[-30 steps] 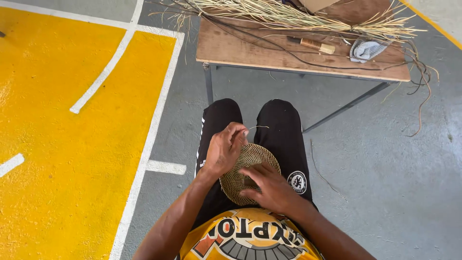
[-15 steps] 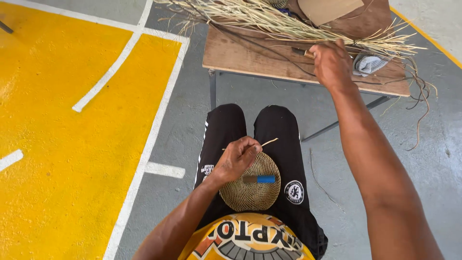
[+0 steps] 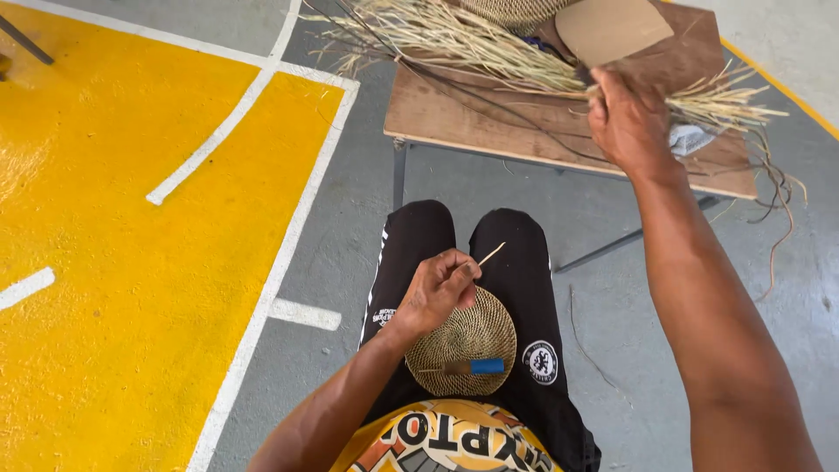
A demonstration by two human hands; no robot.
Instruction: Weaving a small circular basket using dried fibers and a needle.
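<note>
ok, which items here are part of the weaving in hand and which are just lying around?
In use:
- woven disc on the lap, steadied by the left hand
- thin straw strand at that hand
- dried straw bundle, reached by the right hand
- blue-handled tool resting on the disc

Lying about:
- cardboard piece
- woven basket
- white cloth

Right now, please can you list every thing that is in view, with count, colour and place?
woven disc: one, tan, on the lap, held at its edge by the left hand
strand: one, pale, sticking out from the left hand
tool: one, blue handle, lying on the woven disc
dry straw: one heap, pale yellow, on the table
table: one, brown wooden top, in front of the knees
cardboard piece: one, brown, at the far end of the table
floor marking: yellow area with white lines, on the left
left hand: on the disc, pinching the strand
right hand: reaching into the straw
</note>
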